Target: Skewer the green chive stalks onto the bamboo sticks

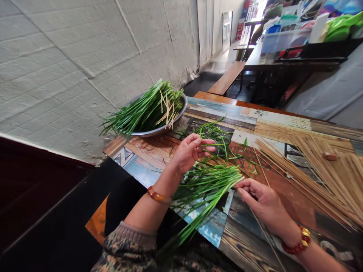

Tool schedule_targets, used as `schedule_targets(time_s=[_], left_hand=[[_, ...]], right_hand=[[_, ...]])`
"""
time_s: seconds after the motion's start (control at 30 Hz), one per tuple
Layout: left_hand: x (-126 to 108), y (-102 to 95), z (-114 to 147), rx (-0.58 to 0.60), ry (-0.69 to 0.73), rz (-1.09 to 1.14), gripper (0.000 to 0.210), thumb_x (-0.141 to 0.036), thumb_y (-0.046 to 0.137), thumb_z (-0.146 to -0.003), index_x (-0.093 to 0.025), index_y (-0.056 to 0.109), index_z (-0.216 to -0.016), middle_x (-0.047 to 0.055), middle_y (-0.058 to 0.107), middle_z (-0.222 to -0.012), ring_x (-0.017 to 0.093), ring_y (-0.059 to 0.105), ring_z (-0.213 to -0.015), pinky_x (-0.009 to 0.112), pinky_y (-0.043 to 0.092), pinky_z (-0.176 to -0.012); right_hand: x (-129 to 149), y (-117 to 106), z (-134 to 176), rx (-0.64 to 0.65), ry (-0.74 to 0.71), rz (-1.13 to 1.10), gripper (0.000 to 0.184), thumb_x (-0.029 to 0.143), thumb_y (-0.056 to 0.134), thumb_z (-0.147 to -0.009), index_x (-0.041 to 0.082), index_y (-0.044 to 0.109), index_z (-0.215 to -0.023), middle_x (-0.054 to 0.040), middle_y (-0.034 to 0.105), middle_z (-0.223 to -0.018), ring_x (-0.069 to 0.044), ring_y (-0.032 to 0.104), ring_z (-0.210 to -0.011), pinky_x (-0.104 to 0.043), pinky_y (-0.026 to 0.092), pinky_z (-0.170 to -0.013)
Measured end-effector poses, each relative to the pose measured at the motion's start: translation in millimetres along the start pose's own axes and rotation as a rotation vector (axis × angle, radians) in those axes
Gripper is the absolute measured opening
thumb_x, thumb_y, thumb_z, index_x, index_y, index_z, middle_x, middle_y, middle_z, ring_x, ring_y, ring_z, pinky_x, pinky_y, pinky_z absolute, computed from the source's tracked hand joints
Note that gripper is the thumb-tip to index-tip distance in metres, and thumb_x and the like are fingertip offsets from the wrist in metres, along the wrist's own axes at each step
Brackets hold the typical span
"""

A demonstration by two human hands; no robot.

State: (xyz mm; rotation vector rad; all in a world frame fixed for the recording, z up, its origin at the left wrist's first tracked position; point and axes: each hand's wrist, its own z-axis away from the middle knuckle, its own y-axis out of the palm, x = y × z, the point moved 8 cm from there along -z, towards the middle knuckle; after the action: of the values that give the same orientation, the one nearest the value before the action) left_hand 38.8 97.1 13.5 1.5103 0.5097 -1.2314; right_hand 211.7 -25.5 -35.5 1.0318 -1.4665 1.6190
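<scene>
A loose bunch of garlic chives point(210, 181) lies across the near table edge, pale stem ends to the right and green tips hanging over the edge. My left hand point(190, 151) is above the bunch, thumb and index finger pinched on a thin green chive blade; the other fingers are curled loosely. At the stem ends, my right hand point(263, 200) is closed, thumb and forefinger pinching a chive stem. A thin bamboo skewer point(263, 230) runs beneath the right hand; whether the hand grips it I cannot tell. Beyond the left hand lies a heap of loose chive scraps point(217, 134).
A metal basin point(183, 107) heaped with chives, with several skewered bundles on top, stands at the far left by the white wall point(85, 45). Many bamboo sticks point(320, 162) spread over the right side of the patterned table point(241, 215). Behind are a bench point(228, 77) and a cluttered table.
</scene>
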Motion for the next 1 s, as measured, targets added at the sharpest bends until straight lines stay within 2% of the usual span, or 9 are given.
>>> schedule_targets(time_s=[0.1, 0.2, 0.33, 0.47, 0.6, 0.73, 0.9, 1.0], left_hand=[[4.5, 4.6, 1.9, -0.012, -0.015, 0.004, 0.029, -0.032, 0.070, -0.074, -0.018, 0.046, -0.081, 0.007, 0.071, -0.093, 0.017, 0.069, -0.079, 0.028, 0.051, -0.068], [13.5, 6.6, 3.1, -0.035, -0.024, -0.087, 0.029, -0.028, 0.073, -0.071, -0.016, 0.049, -0.082, 0.006, 0.071, -0.087, 0.018, 0.069, -0.077, 0.029, 0.051, -0.070], [28.4, 12.1, 6.6, 0.006, -0.034, -0.200, 0.031, -0.025, 0.076, -0.067, -0.016, 0.052, -0.084, 0.006, 0.070, -0.088, 0.018, 0.069, -0.076, 0.029, 0.051, -0.069], [37.1, 13.8, 13.8, 0.056, -0.064, -0.298, 0.021, -0.027, 0.071, -0.072, -0.015, 0.060, -0.086, 0.007, 0.070, -0.091, 0.017, 0.068, -0.081, 0.028, 0.050, -0.071], [31.9, -0.5, 19.5, 0.016, 0.010, -0.551, 0.017, -0.026, 0.063, -0.078, -0.015, 0.068, -0.091, 0.007, 0.069, -0.093, 0.017, 0.065, -0.083, 0.029, 0.049, -0.076], [18.4, -13.4, 26.8, -0.033, 0.142, -0.840, 0.016, -0.022, 0.061, -0.079, -0.017, 0.069, -0.091, 0.006, 0.066, -0.092, 0.016, 0.061, -0.082, 0.027, 0.047, -0.071], [8.5, -4.2, 40.6, 0.053, 0.203, -1.038, 0.011, -0.019, 0.059, -0.079, -0.017, 0.068, -0.085, 0.005, 0.063, -0.082, 0.012, 0.054, -0.071, 0.024, 0.042, -0.063], [6.1, -1.6, 43.6, 0.014, 0.199, -1.090, 0.010, -0.021, 0.059, -0.080, -0.016, 0.066, -0.079, 0.003, 0.061, -0.075, 0.011, 0.051, -0.064, 0.023, 0.039, -0.058]], right_hand=[[-0.7, -0.3, 0.1, -0.001, 0.000, 0.009, 0.022, 0.037, 0.051, -0.086, 0.019, 0.062, -0.083, -0.0017, 0.061, -0.066, -0.012, 0.054, -0.056, -0.023, 0.044, -0.053], [-2.4, 0.0, 0.7, 0.006, 0.001, 0.004, 0.022, 0.038, 0.050, -0.087, 0.019, 0.062, -0.085, -0.0019, 0.061, -0.066, -0.013, 0.055, -0.057, -0.023, 0.044, -0.054], [-2.2, -1.7, 0.7, -0.001, -0.001, 0.028, 0.023, 0.038, 0.051, -0.087, 0.018, 0.063, -0.086, -0.0003, 0.059, -0.064, -0.012, 0.053, -0.056, -0.022, 0.043, -0.053], [-0.2, -2.3, 0.1, 0.009, 0.003, 0.039, 0.020, 0.034, 0.050, -0.087, 0.018, 0.062, -0.087, 0.0010, 0.057, -0.062, -0.011, 0.051, -0.054, -0.022, 0.041, -0.051], [-1.6, -2.4, 0.7, 0.011, 0.000, 0.014, 0.017, 0.033, 0.051, -0.087, 0.018, 0.061, -0.086, 0.0014, 0.056, -0.062, -0.011, 0.050, -0.054, -0.023, 0.040, -0.052], [-7.8, -0.9, 1.9, 0.027, 0.019, 0.003, 0.019, 0.033, 0.051, -0.087, 0.018, 0.061, -0.089, 0.0009, 0.056, -0.064, -0.011, 0.050, -0.056, -0.023, 0.039, -0.053], [-10.3, -0.1, 1.7, 0.033, 0.031, 0.006, 0.020, 0.035, 0.051, -0.087, 0.018, 0.062, -0.089, 0.0010, 0.055, -0.063, -0.011, 0.050, -0.056, -0.023, 0.039, -0.052], [-9.5, -0.2, 1.2, 0.029, 0.021, 0.028, 0.020, 0.034, 0.051, -0.087, 0.017, 0.062, -0.088, 0.0013, 0.054, -0.062, -0.011, 0.049, -0.055, -0.023, 0.039, -0.052]])
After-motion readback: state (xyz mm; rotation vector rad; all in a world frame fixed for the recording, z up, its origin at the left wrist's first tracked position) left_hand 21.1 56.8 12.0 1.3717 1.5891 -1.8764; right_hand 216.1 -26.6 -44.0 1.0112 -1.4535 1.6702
